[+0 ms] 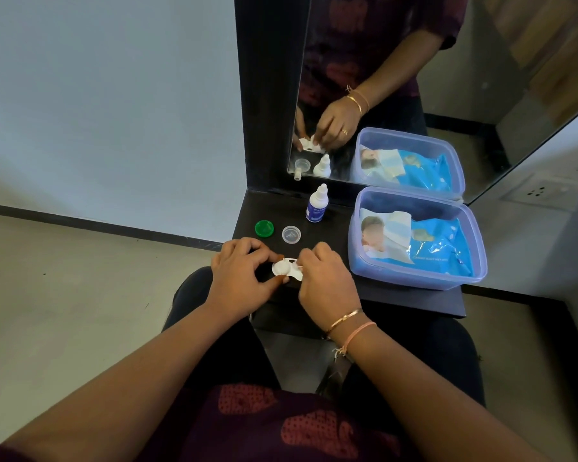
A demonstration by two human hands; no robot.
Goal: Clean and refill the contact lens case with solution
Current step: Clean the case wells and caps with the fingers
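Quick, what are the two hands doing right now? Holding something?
Left hand: pinches one end of the white lens case.
Right hand: fingers curled on the other end of the same case.

Single head-worn wide-angle view looks forward and down, close over the shelf (414, 300).

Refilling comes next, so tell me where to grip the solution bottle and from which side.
I'd grip the solution bottle round its blue-labelled body, below the cap, from the near left: it stands upright, the plastic tub crowds its right, the mirror backs it. Left hand and right hand now hold the lens case.
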